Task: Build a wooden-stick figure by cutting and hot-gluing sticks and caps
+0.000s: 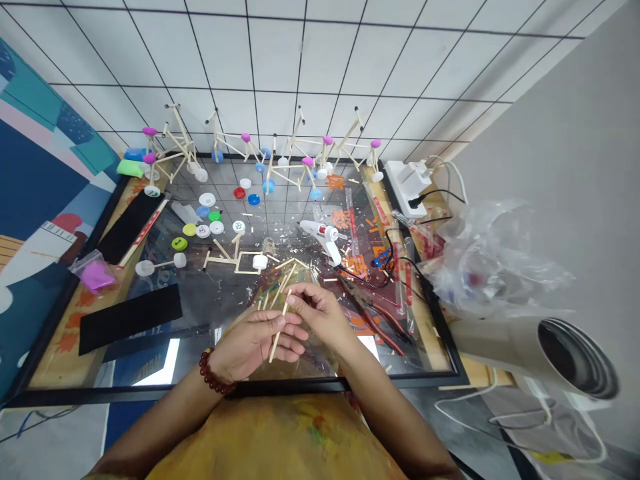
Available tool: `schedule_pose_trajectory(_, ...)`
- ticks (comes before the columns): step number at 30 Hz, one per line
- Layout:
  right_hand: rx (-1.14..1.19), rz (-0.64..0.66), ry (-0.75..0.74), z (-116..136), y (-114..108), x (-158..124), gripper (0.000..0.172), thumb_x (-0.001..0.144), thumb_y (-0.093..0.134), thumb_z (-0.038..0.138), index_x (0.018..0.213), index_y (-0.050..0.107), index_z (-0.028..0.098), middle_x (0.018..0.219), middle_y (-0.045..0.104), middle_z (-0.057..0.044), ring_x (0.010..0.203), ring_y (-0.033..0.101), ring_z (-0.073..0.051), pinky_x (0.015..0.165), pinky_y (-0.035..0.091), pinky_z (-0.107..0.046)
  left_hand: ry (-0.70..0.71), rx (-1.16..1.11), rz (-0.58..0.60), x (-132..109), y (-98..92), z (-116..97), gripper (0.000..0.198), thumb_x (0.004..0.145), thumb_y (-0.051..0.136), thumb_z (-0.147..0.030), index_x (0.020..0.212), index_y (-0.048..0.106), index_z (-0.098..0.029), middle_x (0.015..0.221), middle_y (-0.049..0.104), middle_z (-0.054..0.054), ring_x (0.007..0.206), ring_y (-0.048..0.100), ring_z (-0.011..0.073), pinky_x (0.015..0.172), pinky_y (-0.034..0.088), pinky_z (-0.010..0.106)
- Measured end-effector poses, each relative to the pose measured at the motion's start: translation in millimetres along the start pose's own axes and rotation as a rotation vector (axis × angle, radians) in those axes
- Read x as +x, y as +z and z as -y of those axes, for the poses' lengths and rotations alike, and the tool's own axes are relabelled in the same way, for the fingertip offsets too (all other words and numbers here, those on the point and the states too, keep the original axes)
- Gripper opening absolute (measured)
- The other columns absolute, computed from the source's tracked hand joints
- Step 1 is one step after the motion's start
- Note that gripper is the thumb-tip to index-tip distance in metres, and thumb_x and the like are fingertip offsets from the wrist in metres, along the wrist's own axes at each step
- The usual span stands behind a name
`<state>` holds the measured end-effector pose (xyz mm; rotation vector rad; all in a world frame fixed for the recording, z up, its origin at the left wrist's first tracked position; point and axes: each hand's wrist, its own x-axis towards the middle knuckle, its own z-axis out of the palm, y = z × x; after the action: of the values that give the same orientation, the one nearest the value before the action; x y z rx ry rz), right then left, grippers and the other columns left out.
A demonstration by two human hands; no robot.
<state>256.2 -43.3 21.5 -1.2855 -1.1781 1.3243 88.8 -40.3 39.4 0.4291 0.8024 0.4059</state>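
Observation:
My left hand (pixel 255 339), with a dark red bead bracelet at the wrist, is closed with its thumb on a thin wooden stick (pixel 275 345). My right hand (pixel 323 315) pinches the upper end of this stick between thumb and fingers. Several loose sticks (pixel 283 285) lie just beyond my hands on the glass tabletop (pixel 200 347). Left of them is a small stick frame (pixel 223 261) with a white bottle cap (pixel 259 261) at its side. A white glue gun (pixel 323 237) rests past my right hand, and red-handled pliers (pixel 375 312) lie to its right.
Several stick models (pixel 295 143) with caps and pink tops stand along the tiled wall. Loose bottle caps (pixel 207 199) and black strips (pixel 131 319) are on the left. At right are a power strip (pixel 403 190), cords, plastic bags (pixel 500 260) and a grey tube (pixel 500 343).

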Motion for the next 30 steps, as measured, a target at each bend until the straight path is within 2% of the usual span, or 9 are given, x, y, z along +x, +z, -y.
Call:
schedule_pose_trajectory(2,0.051,-0.022,0.022,-1,0,1,0.019,0.081,0.071,0.039,0.085,0.07,0.02,0.077,0.067,0.001,0.07,0.059,-0.013,0.068,0.049,-0.025,0.041,0.051,-0.022,-3,-1.7,2,0.04,0.075,0.079,-0.043,0.1,0.074,-0.011,0.087,0.074,0.012,0.063,0.067,0.0142,0.058,0.053,0.024)
schedule_pose_trajectory(5,0.019,-0.105,-0.011,-3,-6,1,0.019,0.081,0.07,0.039,0.083,0.069,0.021,0.075,0.067,0.0,0.068,0.057,-0.013,0.065,0.047,-0.025,0.193,0.202,-0.157,-14,-14.9,1,0.04,0.076,0.078,-0.046,0.096,0.075,-0.012,0.072,0.068,0.005,0.046,0.049,0.0053,0.041,0.034,0.017)
schedule_pose_trajectory(8,-0.109,-0.167,-0.06,-4,-12,-1,0.018,0.084,0.066,0.038,0.087,0.07,0.021,0.081,0.07,-0.002,0.073,0.061,-0.015,0.068,0.048,-0.028,0.346,0.304,-0.355,-28,-34.9,-5,0.033,0.078,0.077,-0.044,0.088,0.076,-0.013,0.07,0.065,0.003,0.056,0.052,0.0062,0.049,0.039,0.016)
schedule_pose_trajectory(10,-0.207,-0.097,-0.087,-5,-11,-5,0.014,0.085,0.066,0.034,0.085,0.07,0.021,0.082,0.071,-0.003,0.075,0.063,-0.016,0.071,0.048,-0.029,0.404,0.29,-0.432,-35,-43.9,-10,0.032,0.077,0.078,-0.044,0.084,0.076,-0.012,0.072,0.065,0.003,0.064,0.054,0.0066,0.06,0.044,0.016)
schedule_pose_trajectory(13,-0.274,0.053,-0.115,-3,-2,-12,0.011,0.088,0.064,0.03,0.088,0.071,0.021,0.083,0.073,-0.002,0.078,0.066,-0.016,0.074,0.049,-0.028,0.34,0.162,-0.366,-36,-43.2,-12,0.035,0.075,0.08,-0.045,0.085,0.076,-0.012,0.069,0.063,0.002,0.062,0.055,0.0075,0.059,0.045,0.017)
schedule_pose_trajectory(17,-0.301,0.086,-0.177,1,6,-18,0.014,0.091,0.062,0.031,0.098,0.071,0.021,0.088,0.073,-0.002,0.081,0.067,-0.016,0.076,0.049,-0.027,0.174,0.071,-0.16,-27,-26.6,-9,0.038,0.074,0.08,-0.046,0.093,0.074,-0.014,0.064,0.062,0.001,0.053,0.056,0.0096,0.049,0.043,0.02)
schedule_pose_trajectory(22,-0.409,0.014,-0.179,1,-5,-21,0.012,0.091,0.061,0.029,0.091,0.07,0.021,0.081,0.072,-0.002,0.075,0.066,-0.016,0.073,0.049,-0.028,0.181,0.101,-0.191,-20,-22.8,-8,0.044,0.067,0.084,-0.046,0.096,0.072,-0.015,0.074,0.067,0.004,0.062,0.062,0.0129,0.057,0.049,0.023)
schedule_pose_trajectory(26,-0.439,0.002,-0.138,-2,-9,-24,0.012,0.091,0.061,0.028,0.095,0.07,0.021,0.086,0.073,-0.003,0.079,0.067,-0.017,0.075,0.05,-0.029,0.255,0.365,-0.326,-28,-38.7,-8,0.041,0.078,0.072,-0.053,0.092,0.071,-0.014,0.062,0.057,-0.002,0.05,0.045,0.0067,0.048,0.032,0.02)
schedule_pose_trajectory(30,-0.605,0.094,-0.196,-5,-5,-27,0.015,0.093,0.056,0.024,0.092,0.071,0.023,0.088,0.072,-0.004,0.082,0.066,-0.018,0.076,0.049,-0.029,0.473,0.989,-0.541,-40,-46.5,-5,0.034,0.088,0.061,-0.05,0.084,0.069,-0.017,0.072,0.062,0.001,0.069,0.054,0.0134,0.065,0.039,0.025)
